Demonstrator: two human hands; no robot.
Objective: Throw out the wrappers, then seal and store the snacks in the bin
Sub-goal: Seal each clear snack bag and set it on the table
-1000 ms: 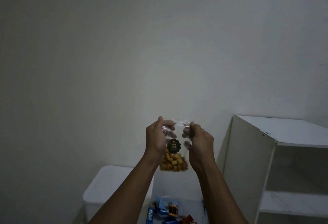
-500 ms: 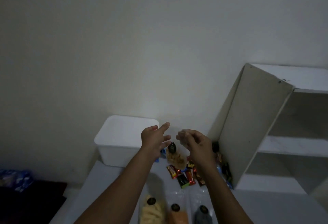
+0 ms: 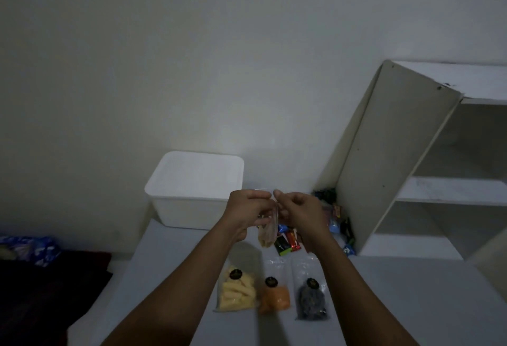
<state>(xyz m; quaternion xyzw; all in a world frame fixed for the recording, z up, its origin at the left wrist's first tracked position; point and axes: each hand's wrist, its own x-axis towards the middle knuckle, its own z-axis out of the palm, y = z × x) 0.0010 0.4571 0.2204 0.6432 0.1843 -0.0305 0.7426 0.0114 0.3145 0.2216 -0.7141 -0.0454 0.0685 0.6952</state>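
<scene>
Sealing looks under way, not finished: left hand (image 3: 247,208) and right hand (image 3: 299,208) hold a clear snack pouch (image 3: 267,233) above the table (image 3: 397,304), fingertips (image 3: 277,194) of both pinching its top edge, just in front of the white bin (image 3: 196,189), which appears lidded. Three more pouches (image 3: 274,296) lie flat nearer the person and small coloured wrappers (image 3: 286,241) are heaped beside the shelf unit (image 3: 384,159), so discarding and storing seem left. Dim light and blur hide whether the pouch's strip is closed, and the right forearm covers part of the heap.
</scene>
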